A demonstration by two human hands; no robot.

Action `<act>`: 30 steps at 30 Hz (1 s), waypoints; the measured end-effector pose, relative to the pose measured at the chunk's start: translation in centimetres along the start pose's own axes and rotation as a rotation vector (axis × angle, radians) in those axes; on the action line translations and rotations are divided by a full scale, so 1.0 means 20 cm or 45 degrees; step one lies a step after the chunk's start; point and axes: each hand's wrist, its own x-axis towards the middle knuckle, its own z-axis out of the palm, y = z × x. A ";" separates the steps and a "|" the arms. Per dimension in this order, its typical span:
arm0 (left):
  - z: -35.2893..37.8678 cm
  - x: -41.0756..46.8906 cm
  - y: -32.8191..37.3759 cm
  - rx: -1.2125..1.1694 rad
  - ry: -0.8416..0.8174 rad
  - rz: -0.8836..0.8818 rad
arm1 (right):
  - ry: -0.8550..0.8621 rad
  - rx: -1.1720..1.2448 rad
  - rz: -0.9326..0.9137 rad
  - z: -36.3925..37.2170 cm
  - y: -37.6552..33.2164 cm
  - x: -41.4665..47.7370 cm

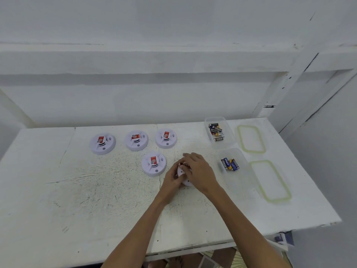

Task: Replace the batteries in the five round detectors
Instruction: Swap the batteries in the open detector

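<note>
Four detectors (154, 166) sat apart at the left. At centre the left hand (171, 179) and right hand (201, 173), fingers curled, clamped the fifth detector (183, 177) against the table (77, 190); prising too hard could crack it or send it skidding

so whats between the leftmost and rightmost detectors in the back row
A middle detector, apart from both the leftmost detector and the rightmost detector; head view shows it.

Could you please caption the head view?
Left hand and right hand grip one detector on the table.
</note>
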 end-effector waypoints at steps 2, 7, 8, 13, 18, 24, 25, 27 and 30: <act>0.00 0.00 0.00 -0.036 -0.012 -0.018 | 0.150 0.117 0.104 -0.04 -0.01 -0.02; -0.02 -0.01 0.00 -0.055 -0.052 -0.044 | 0.600 0.264 0.382 -0.20 0.11 -0.05; -0.02 0.00 0.00 -0.055 -0.053 -0.047 | 0.639 0.245 0.470 -0.24 0.16 -0.05; -0.01 0.00 0.00 -0.076 -0.056 -0.064 | 0.499 0.080 0.835 -0.31 0.42 -0.10; -0.01 0.00 -0.01 -0.088 -0.051 -0.069 | 0.359 0.115 0.912 -0.30 0.50 -0.15; -0.01 0.00 -0.01 -0.087 -0.045 -0.068 | 0.402 0.197 0.796 -0.30 0.52 -0.16; -0.01 0.00 -0.01 -0.087 -0.044 -0.068 | 0.413 0.199 0.765 -0.31 0.52 -0.16; -0.01 0.00 -0.02 -0.089 -0.044 -0.067 | 0.461 0.189 0.733 -0.32 0.52 -0.15; -0.01 0.00 -0.02 -0.097 -0.034 -0.071 | 0.541 0.219 0.676 -0.33 0.51 -0.11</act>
